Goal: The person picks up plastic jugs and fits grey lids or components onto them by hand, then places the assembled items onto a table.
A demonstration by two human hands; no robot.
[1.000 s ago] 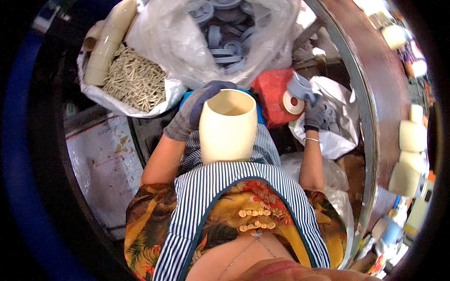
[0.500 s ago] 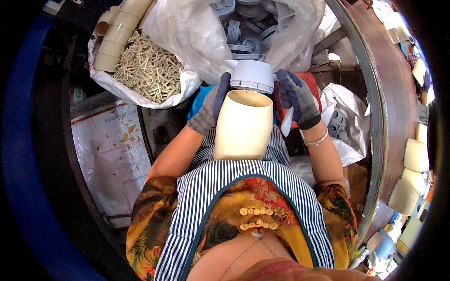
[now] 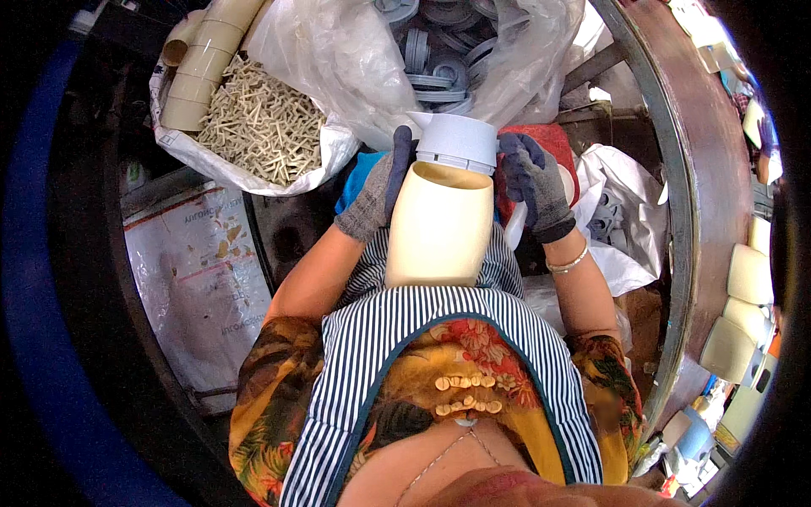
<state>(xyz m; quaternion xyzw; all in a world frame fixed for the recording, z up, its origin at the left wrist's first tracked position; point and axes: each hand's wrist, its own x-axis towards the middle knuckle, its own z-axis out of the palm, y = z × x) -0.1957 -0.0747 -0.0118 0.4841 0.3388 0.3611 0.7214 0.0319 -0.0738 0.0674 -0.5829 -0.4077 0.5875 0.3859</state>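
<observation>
I take the cream plastic housing (image 3: pixel 439 224) as my landmark. It lies on the lap, against the striped apron (image 3: pixel 422 338), its long axis running away from my body and its open mouth at the far end. Capping that far end sits the pale grey ring cap (image 3: pixel 456 142), touching the housing's rim and apparently a little tilted; how far it is seated I cannot tell.

My left hand (image 3: pixel 378 193), in a grey knit glove, is wrapped on the housing's upper left flank, fingers curled against the wall near the cap. My right hand (image 3: pixel 534 184), in a dark-fingered glove, is at the housing's upper right, fingers closed against the cap's side. Both hands are at the joint; the right is the one actually on the cap.

Beyond the housing, a clear bag of grey rings (image 3: pixel 456 51). Beyond and to its left, a white sack of small cream pegs (image 3: pixel 262 127) with stacked cream tubes (image 3: pixel 203 59).

Hidden: the fingertips of the right hand behind the cap, the housing's near end under the apron, and a white piece just right of the housing that I cannot identify.
</observation>
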